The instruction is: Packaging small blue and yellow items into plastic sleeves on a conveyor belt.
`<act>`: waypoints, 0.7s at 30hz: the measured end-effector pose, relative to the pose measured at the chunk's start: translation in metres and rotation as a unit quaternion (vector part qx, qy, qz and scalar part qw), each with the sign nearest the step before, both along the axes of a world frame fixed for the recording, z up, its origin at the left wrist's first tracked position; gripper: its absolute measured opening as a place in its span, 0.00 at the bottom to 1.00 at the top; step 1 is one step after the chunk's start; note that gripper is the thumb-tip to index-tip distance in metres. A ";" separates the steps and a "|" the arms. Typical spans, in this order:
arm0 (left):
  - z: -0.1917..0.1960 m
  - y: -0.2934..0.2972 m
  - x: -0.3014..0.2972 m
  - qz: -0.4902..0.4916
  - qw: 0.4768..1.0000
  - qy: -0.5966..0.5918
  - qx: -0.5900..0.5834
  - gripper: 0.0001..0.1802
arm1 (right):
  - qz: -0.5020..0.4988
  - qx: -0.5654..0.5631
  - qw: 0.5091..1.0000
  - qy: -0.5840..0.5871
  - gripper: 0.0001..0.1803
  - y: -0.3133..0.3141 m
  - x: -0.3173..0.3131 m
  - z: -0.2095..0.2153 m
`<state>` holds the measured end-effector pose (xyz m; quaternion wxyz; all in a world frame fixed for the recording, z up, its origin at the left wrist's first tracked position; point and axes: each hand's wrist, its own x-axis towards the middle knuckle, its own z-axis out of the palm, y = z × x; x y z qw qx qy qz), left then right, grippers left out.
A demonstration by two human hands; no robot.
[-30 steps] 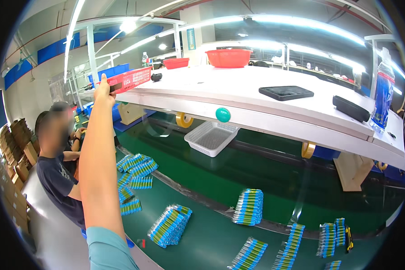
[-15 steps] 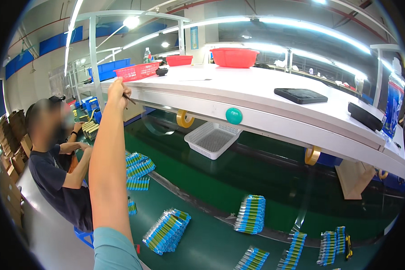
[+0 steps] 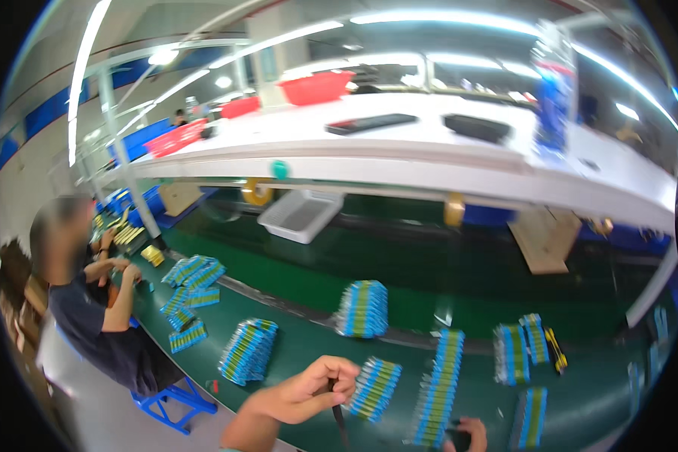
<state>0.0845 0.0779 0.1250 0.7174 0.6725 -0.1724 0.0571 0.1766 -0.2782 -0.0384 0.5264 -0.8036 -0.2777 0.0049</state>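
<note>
At far left, a co-worker (image 3: 98, 324) in a dark shirt sits on a blue stool (image 3: 175, 407), arms over the end of a long green worktop (image 3: 301, 331). Just right of that person, several blue-and-green packs (image 3: 192, 271) lie in a loose cluster. Above, a red basket (image 3: 175, 139) sits at the left end of a white shelf (image 3: 399, 167). Next comes a thick pile (image 3: 250, 350) of the same packs, with a white basket (image 3: 301, 215) behind it, beneath the shelf.

At lower centre is the wearer's left hand (image 3: 313, 392), its fingers pinched around a thin dark strip (image 3: 340, 422) that points downward, in front of the worktop's near side. Just right of this hand lies a short row (image 3: 374, 388) of packs; a taller stack (image 3: 363, 309) stands behind. A long row (image 3: 441, 384) follows. By its near end, the right hand (image 3: 471, 435) shows at the lower edge, fingers curled beside something dark; whether they grip it, I cannot tell.

Farther right are two more rows (image 3: 512, 354) side by side, then a yellow-and-black tool (image 3: 556, 351). A blue-labelled bottle (image 3: 554, 98) stands above on the shelf.
</note>
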 end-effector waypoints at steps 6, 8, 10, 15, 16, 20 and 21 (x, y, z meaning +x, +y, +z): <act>-0.063 -0.103 0.075 0.474 0.870 -0.067 -0.119 0.30 | 0.020 0.179 0.956 -0.233 0.17 -0.012 0.002 0.014; -0.077 -0.137 0.085 0.480 0.867 -0.048 -0.126 0.27 | 0.120 0.168 0.962 -0.177 0.25 -0.020 0.001 0.039; -0.090 -0.171 0.089 0.440 0.872 -0.068 -0.203 0.20 | 0.147 0.093 0.980 -0.098 0.33 -0.021 -0.001 0.051; -0.106 -0.254 0.047 0.352 0.892 0.013 -0.283 0.18 | 0.045 0.050 0.983 -0.169 0.33 -0.011 0.010 0.041; -0.104 -0.266 0.037 0.333 0.911 0.015 -0.243 0.20 | 0.042 0.067 0.984 -0.159 0.30 -0.014 0.012 0.038; -0.088 -0.280 0.006 0.241 0.961 -0.091 -0.100 0.31 | 0.045 0.300 0.941 0.150 0.14 -0.051 0.023 0.030; -0.089 -0.275 -0.005 0.238 0.959 -0.154 -0.010 0.35 | 0.043 0.447 0.806 0.387 0.12 -0.060 0.021 0.023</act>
